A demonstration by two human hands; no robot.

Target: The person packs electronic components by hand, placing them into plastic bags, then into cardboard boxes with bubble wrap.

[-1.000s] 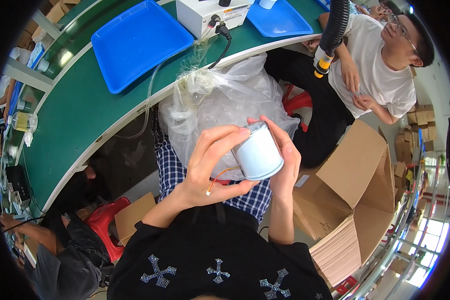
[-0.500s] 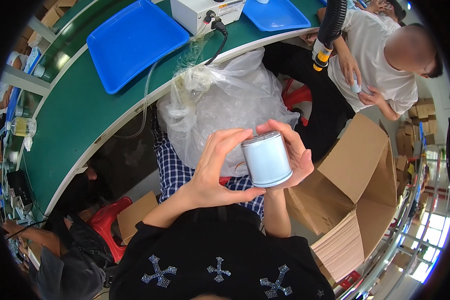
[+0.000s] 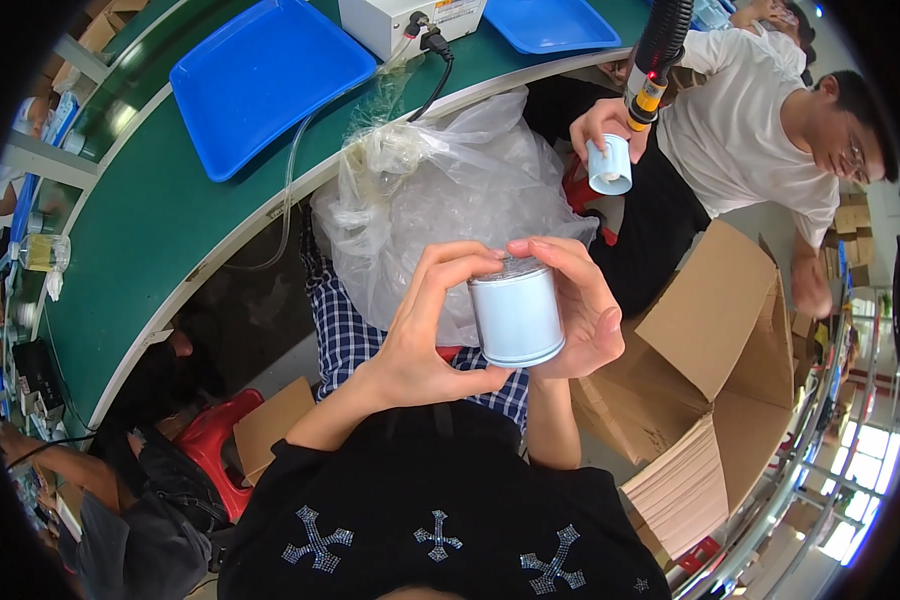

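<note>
Pale blue cylindrical canister [image 3: 516, 315] held upright at chest height, above the lap, between both hands, well clear of the green tabletop [image 3: 160, 215]. Left hand [image 3: 425, 335] curled round the near side, thumb under the lower rim, fingertips at the transparent top; grip pressed onto the canister wall. Right hand [image 3: 580, 310] cupped behind the far side, fingers arched over the upper edge; grip likewise closed on the canister.

Best done, by the look of it, with the thumb kept under the base as a rest, the top turned toward the eye, and the fingertips light on the lid rather than squeezing the thin wall.

Just behind, a crumpled clear plastic bag [image 3: 450, 190] bulging over the tabletop edge. Farther off, a blue tray [image 3: 260, 80], a white box-shaped device [image 3: 400, 20] with a black cable. To the right, an open cardboard box [image 3: 710, 340]. Beyond, a co-worker's hand [image 3: 595, 125] holding a similar small canister [image 3: 610, 165] beneath a black hose nozzle [image 3: 655, 60].
</note>
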